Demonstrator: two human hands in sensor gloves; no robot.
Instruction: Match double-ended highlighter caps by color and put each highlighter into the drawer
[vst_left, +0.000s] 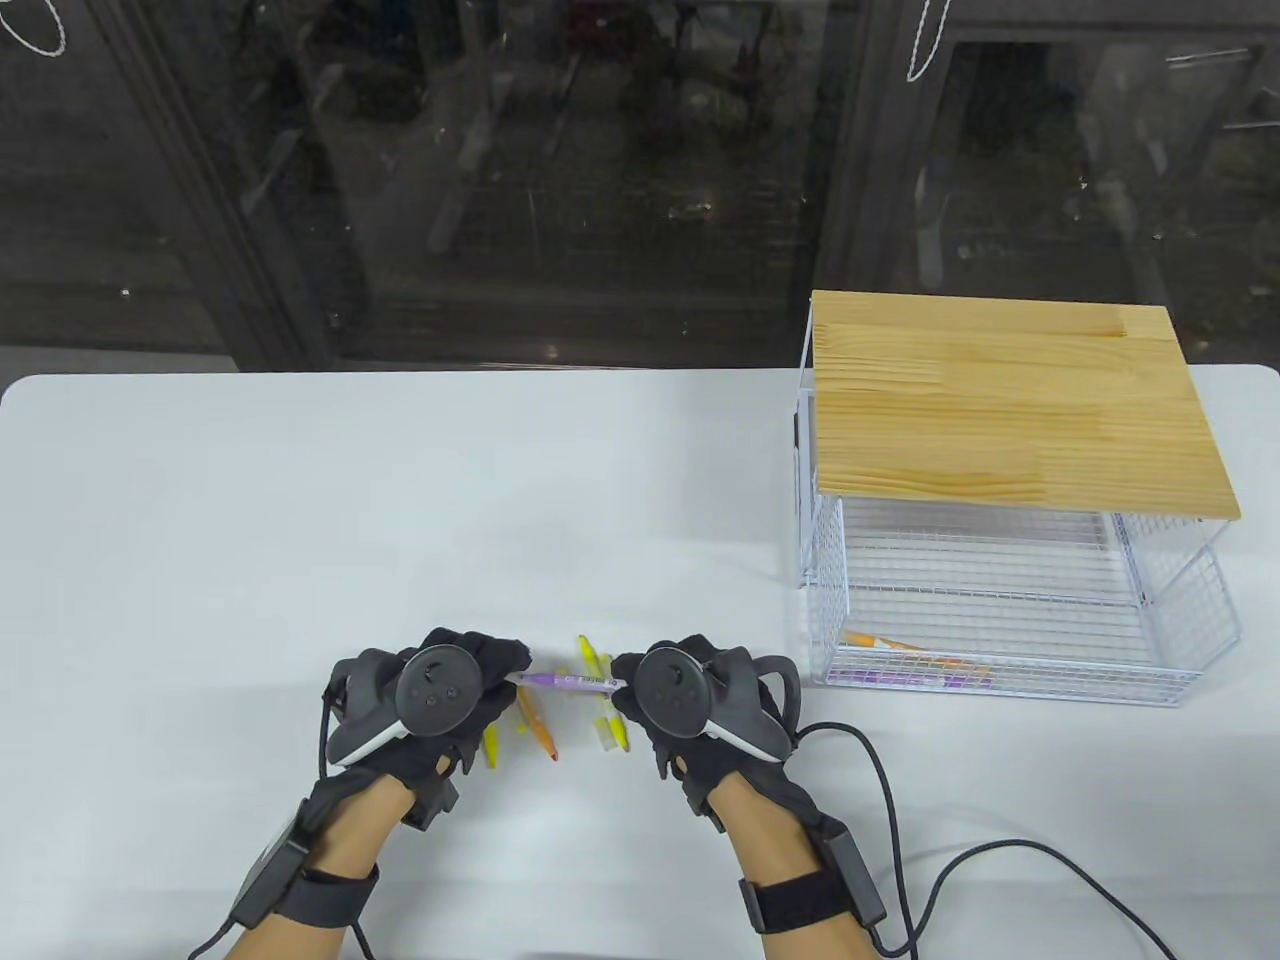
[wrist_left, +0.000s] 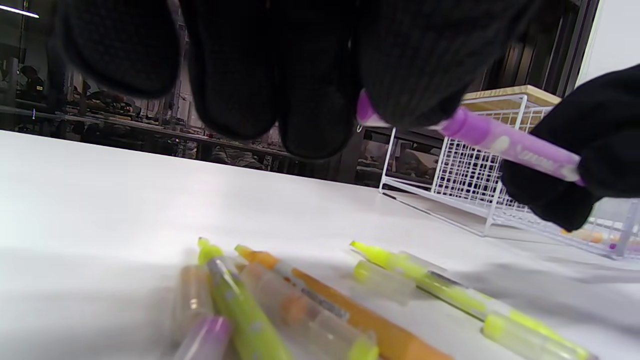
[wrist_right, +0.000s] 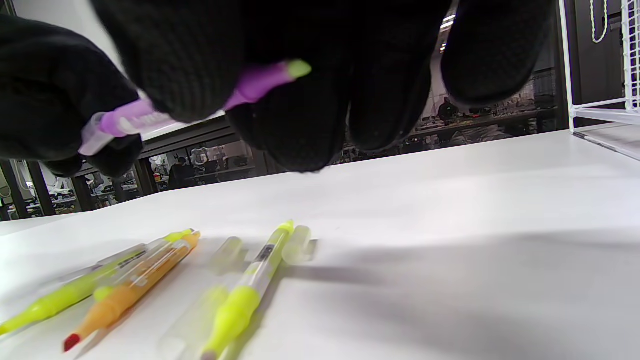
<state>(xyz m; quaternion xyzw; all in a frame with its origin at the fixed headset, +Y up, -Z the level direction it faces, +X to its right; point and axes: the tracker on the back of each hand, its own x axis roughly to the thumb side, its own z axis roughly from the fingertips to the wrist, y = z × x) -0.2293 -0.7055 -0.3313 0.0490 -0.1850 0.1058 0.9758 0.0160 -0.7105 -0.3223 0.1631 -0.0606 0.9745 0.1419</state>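
Right now both hands, left hand (vst_left: 440, 700) and right hand (vst_left: 690, 700), have fingers pinched on the purple highlighter (vst_left: 570, 681) held above the worktop (vst_left: 300, 520), seemingly mid-capping; next likely calls for a matching cap, then the wire drawer (vst_left: 1010, 640).

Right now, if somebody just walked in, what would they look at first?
Probably the purple highlighter, held up off the white table between the left hand and the right hand. Under it lie yellow highlighters, an orange highlighter and loose clear caps. On the right stands the wire drawer under a wooden top.
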